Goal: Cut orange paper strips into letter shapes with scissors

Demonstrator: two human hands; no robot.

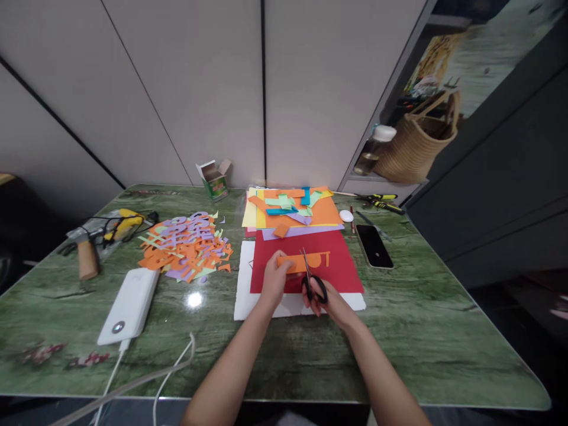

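My left hand [276, 277] pinches the left end of an orange paper strip [296, 264], whose right part is cut into rounded and thin shapes. In my right hand [320, 297] is a pair of black-handled scissors [309, 278], with fingers through the loops. The scissor blades point away from me and cross the strip near its middle. Beneath both hands lies a red paper sheet [266, 242] on top of a white sheet [242, 296]. Just beyond sits a stack of coloured paper [331, 218] with several loose strips and a small orange piece [281, 230].
To the left are a heap of cut paper scraps [189, 245], a white power bank [129, 305] with a cable, and a wooden-handled tool [87, 258]. A small green box [216, 182] stands behind. On the right lie a phone [374, 246], a white oval object [346, 216] and yellow-black pliers [385, 203].
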